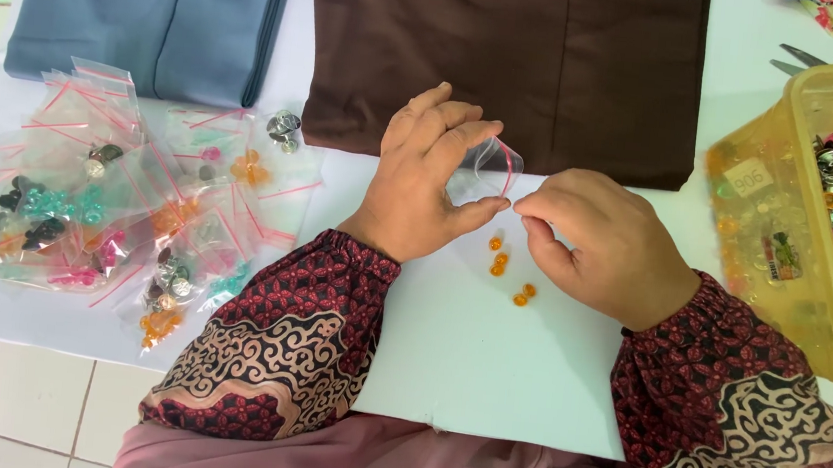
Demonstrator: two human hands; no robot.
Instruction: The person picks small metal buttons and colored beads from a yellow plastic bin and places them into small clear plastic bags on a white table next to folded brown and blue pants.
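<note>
My left hand (426, 180) pinches a small clear zip bag (488, 168) with a red seal line, holding it up off the white sheet (485, 371). My right hand (606, 246) sits just right of it, thumb and forefinger pressed together at the bag's mouth; what they pinch is too small to see. Several small orange beads (509, 272) lie on the sheet below and between both hands. Both wrists wear dark red patterned sleeves.
A pile of small zip bags (118, 198) filled with mixed beads and buttons lies at the left. A yellow plastic tub (820, 219) of buttons stands at the right edge. Folded brown cloth (507, 61) and blue cloth (150, 10) lie behind. Scissors (798, 62) peek out top right.
</note>
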